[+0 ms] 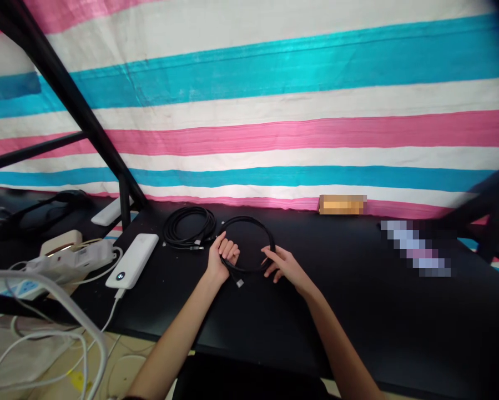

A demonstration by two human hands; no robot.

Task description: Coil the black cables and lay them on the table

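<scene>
A black cable (249, 218) is looped into a ring between my two hands, over the black table. My left hand (224, 256) is closed around the ring's left side. One cable end with a pale metal plug (240, 283) sticks out below that hand. On the ring's right side, my right hand (283, 266) pinches the cable between thumb and fingers, its other fingers curled loosely. Just left of my left hand, a second coiled black cable (188, 226) lies on the table, its plugs showing at the near side.
A white power bank (132, 261) with a white lead lies at the table's left. Beyond it are a white power strip (72, 261) and a black metal frame (78, 111). An orange, blurred box (341, 205) stands at the back; a blurred packet (416, 248) lies right.
</scene>
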